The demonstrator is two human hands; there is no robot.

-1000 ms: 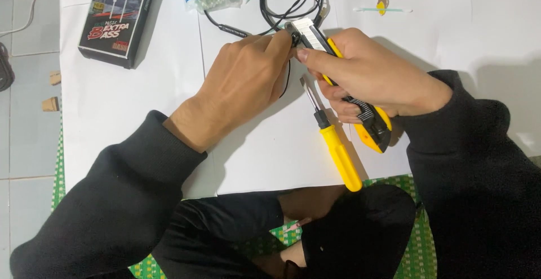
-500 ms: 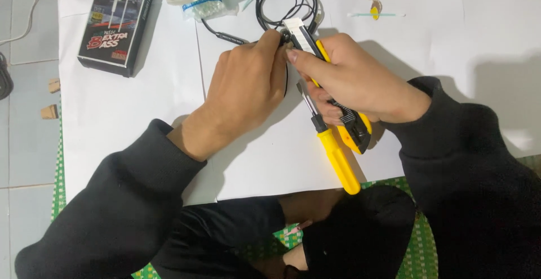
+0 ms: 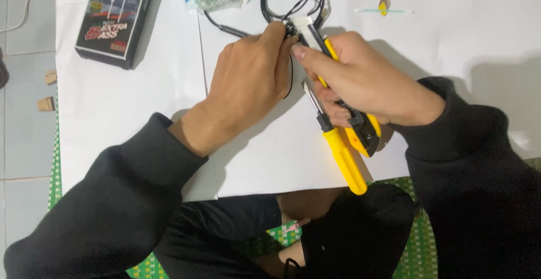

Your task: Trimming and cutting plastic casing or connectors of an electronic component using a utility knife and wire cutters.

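In the head view, a thin black cable point(image 3: 290, 82) is pinched in the left hand point(image 3: 251, 79) over smooth white paper point(image 3: 129, 115), a yellow-and-black utility knife point(image 3: 360, 132) is clenched in the right hand point(image 3: 360, 82), with a yellow-handled screwdriver point(image 3: 341, 155) just beside and a glossy black box point(image 3: 115, 17) well apart.

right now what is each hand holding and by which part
The right hand grips a yellow utility knife around the middle of its handle. The left hand pinches a thin black cable at the knife's tip. The yellow screwdriver lies unheld.
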